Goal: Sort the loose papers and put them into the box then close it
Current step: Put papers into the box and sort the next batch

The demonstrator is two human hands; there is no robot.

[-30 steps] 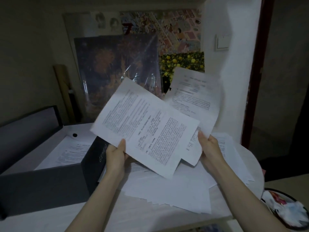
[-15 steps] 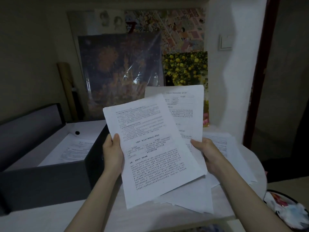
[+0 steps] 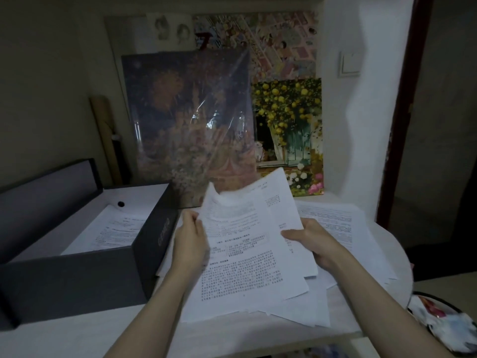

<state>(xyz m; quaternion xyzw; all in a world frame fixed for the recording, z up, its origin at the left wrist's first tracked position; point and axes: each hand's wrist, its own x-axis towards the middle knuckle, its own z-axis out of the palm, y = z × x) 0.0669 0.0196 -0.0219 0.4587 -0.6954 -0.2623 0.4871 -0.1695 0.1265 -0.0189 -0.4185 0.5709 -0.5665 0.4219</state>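
A person stands at a pale counter (image 3: 77, 329) in a dim room, holding printed papers over a loose spread of more sheets. The left hand (image 3: 189, 244) pinches the left edge of the front sheet (image 3: 247, 257), thumb on top. The right hand (image 3: 313, 244) grips the right side of a second sheet (image 3: 278, 200) tucked behind it, fingers curled round the edge.

The top of the front sheet is blurred and curling, so it looks limp and only lightly held. It could slip free, or fold over and crease, if the two hands pull apart or tilt. The two held sheets overlap unevenly, so they may go into the box crooked unless squared first. The pile of papers (image 3: 343, 228) under and to the right of the hands reaches close to the counter's near and right edges, and a careless sweep of a forearm could push sheets off.

The sheets are white, thin, covered in dense small print, too blurred to read. The box (image 3: 77, 277) is dark grey with a pale inside, open, sitting to the left of the hands, its right wall just beside the left hand. Its lid (image 3: 46, 200) stands up at the far left. One printed sheet (image 3: 113, 231) already lies flat inside.
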